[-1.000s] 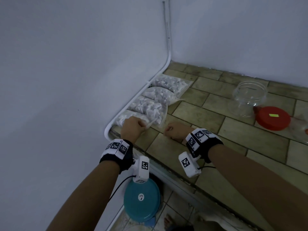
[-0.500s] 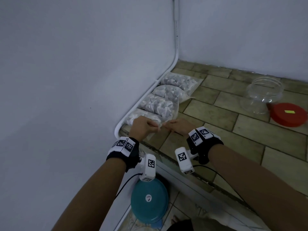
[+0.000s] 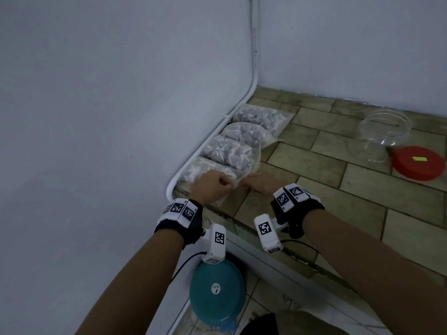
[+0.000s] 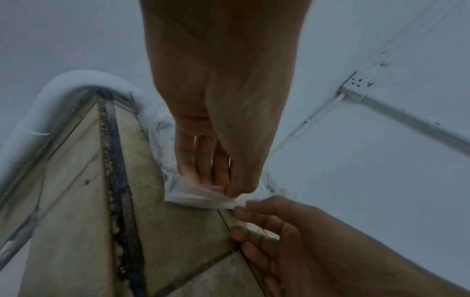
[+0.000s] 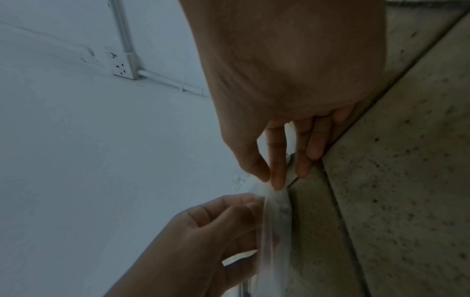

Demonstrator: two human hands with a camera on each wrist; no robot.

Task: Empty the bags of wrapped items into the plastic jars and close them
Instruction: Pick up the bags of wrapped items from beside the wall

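Several clear bags of wrapped items lie in a row along the left wall on the tiled counter. The nearest bag is held at its open edge by both hands. My left hand pinches the bag's flap between thumb and fingers. My right hand pinches the same plastic edge with thumb and forefinger. A clear plastic jar stands open at the far right, its red lid lying beside it.
A white pipe runs down the corner and along the wall behind the bags. A teal round stool sits below the counter's front edge. A wall socket is on the wall.
My right hand has slid left to meet the left hand at the nearest bag's edge and now pinches it. The head view has shifted, so the jar sits further right.
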